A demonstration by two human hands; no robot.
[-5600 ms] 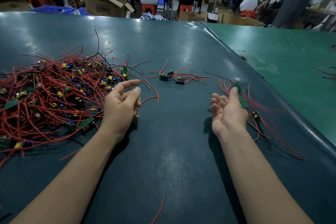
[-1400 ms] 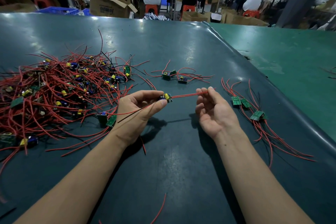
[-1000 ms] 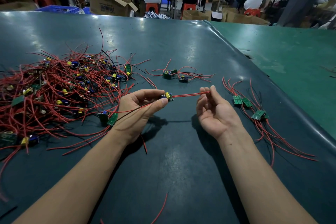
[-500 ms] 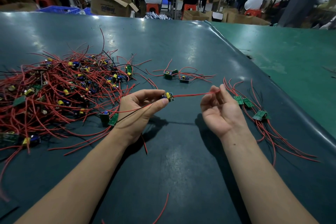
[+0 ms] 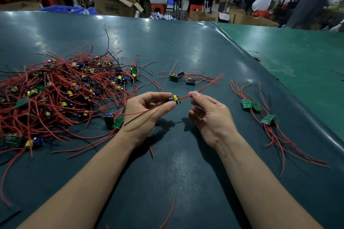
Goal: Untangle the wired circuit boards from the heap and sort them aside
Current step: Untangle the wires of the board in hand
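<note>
A dark green table point(image 5: 186, 42) is seen, its left side covered by a large heap point(image 5: 61, 91) of red-wired circuit boards. At the right, a sorted row of green boards point(image 5: 258, 109) is laid with red leads trailing toward the near edge. Two more boards point(image 5: 181, 78) are left apart at the centre. Above the table, a small board point(image 5: 175, 98) is pinched between thumb and fingers of the left hand point(image 5: 147, 113). Its red wire point(image 5: 186, 96) is gripped at the fingertips of the right hand point(image 5: 210, 115).
</note>
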